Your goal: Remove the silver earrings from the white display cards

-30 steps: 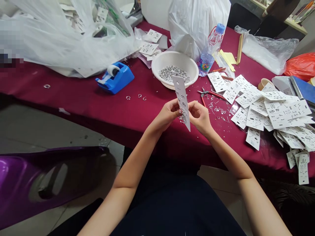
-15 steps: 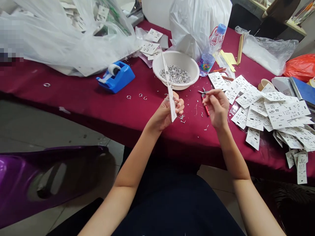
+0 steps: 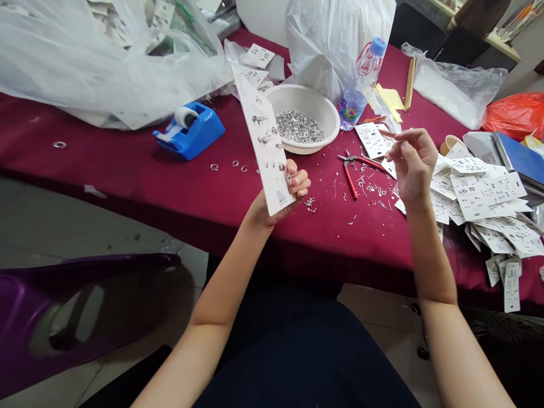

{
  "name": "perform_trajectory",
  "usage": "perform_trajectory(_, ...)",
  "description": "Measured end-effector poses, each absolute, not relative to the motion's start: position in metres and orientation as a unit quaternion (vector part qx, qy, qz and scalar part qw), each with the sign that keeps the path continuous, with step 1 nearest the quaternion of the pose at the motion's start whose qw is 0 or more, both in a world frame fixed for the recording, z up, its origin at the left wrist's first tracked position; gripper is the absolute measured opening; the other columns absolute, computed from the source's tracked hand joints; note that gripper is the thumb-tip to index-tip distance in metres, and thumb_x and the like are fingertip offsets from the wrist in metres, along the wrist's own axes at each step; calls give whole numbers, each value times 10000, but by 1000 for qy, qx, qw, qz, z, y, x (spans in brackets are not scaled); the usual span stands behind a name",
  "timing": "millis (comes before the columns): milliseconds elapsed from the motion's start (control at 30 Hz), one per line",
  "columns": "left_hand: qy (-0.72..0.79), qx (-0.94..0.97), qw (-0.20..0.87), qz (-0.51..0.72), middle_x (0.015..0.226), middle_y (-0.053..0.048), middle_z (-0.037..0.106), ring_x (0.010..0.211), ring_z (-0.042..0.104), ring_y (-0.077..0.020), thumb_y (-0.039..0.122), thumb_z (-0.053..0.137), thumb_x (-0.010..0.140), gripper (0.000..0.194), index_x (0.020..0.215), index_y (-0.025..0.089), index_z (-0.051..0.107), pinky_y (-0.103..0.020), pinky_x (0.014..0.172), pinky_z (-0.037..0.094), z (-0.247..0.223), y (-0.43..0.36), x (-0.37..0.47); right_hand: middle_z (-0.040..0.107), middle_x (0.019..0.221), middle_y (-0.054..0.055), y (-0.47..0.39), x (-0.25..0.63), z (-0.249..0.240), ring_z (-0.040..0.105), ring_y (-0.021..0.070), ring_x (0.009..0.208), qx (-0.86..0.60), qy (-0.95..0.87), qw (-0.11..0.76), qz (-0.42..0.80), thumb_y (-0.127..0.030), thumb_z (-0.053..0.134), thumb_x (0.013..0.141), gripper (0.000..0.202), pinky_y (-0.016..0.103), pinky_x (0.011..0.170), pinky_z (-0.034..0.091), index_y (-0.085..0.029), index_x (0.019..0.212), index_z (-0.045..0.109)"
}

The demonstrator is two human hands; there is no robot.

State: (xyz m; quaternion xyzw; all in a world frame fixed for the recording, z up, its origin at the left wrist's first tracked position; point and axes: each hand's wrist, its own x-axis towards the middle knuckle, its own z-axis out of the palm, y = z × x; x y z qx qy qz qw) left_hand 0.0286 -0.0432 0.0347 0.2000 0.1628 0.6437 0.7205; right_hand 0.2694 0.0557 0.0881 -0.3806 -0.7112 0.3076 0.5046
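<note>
My left hand (image 3: 296,187) grips a white earring card (image 3: 259,141) by its lower right edge. The card stands tilted upright, with several small metal earrings fixed on the side facing me. My right hand (image 3: 412,170) is raised to the right, its thumb and fingers pinched together; anything between them is too small to make out. Below and left of it, red-handled pliers (image 3: 349,180) lie with handles apart on the cloth, beside loose metal bits (image 3: 374,188). Behind the card, a white bowl (image 3: 331,110) holds many small metal pieces.
A blue tape dispenser (image 3: 193,133) sits left of the bowl. A plastic bottle (image 3: 357,90) and a white bag (image 3: 325,45) stand behind it. Many earring cards (image 3: 484,195) are heaped at right. A big clear bag (image 3: 140,73) covers the back left.
The earring card has turned from edge-on to show its face. My right hand has moved right and up from the pliers, which now show fully. The view has shifted slightly.
</note>
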Motion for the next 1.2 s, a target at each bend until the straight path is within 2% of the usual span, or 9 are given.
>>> perform_trajectory(100, 181, 216, 709, 646, 546, 77, 260, 469, 269, -7, 352, 918, 532, 581, 558, 178, 365, -93, 441, 403, 34, -43, 28, 527, 778, 17, 66, 285, 79, 560, 105, 667, -393, -754, 457, 263, -363, 516, 866, 143, 305, 689, 510, -225, 891, 537)
perform_trajectory(200, 193, 229, 700, 649, 565, 70, 258, 488, 282, -17, 373, 902, 554, 604, 563, 182, 329, -105, 446, 408, 33, -42, 29, 585, 791, 25, 73, 301, 64, 586, 112, 697, -431, -775, 408, 217, -305, 510, 855, 123, 312, 699, 505, -204, 886, 573)
perform_trajectory(400, 185, 221, 680, 674, 605, 66, 298, 516, 324, -18, 335, 912, 590, 546, 604, 183, 388, -86, 508, 456, 27, -40, 28, 657, 841, 45, 78, 320, 42, 596, 131, 733, -502, -780, 337, 163, -196, 475, 824, 113, 340, 754, 501, -192, 853, 584)
perform_trajectory(567, 190, 198, 669, 690, 618, 69, 331, 519, 322, -14, 324, 957, 518, 542, 609, 185, 441, -80, 511, 454, 27, -39, 28, 676, 887, 58, 83, 328, 39, 589, 136, 750, -523, -779, 327, 114, -135, 442, 831, 159, 344, 777, 494, -191, 865, 586)
perform_trajectory(700, 204, 222, 658, 690, 614, 71, 308, 521, 342, -15, 307, 934, 568, 518, 609, 186, 432, -80, 520, 453, 27, -38, 28, 661, 885, 69, 89, 330, 33, 569, 150, 753, -531, -784, 309, 91, -127, 449, 843, 136, 353, 761, 488, -191, 861, 567)
perform_trajectory(967, 226, 250, 665, 667, 593, 82, 355, 519, 386, -14, 361, 983, 468, 600, 614, 181, 430, -110, 533, 461, 29, -38, 32, 567, 875, 83, 98, 321, 15, 549, 216, 887, -518, -818, 245, 53, -84, 480, 844, 159, 420, 855, 475, -198, 827, 589)
perform_trajectory(1200, 224, 252, 678, 653, 575, 89, 398, 508, 409, -7, 375, 996, 432, 611, 611, 172, 449, -113, 522, 449, 31, -38, 33, 524, 983, 93, 117, 319, 15, 504, 252, 1020, -493, -843, 215, 31, -108, 518, 862, 172, 474, 958, 449, -199, 812, 655)
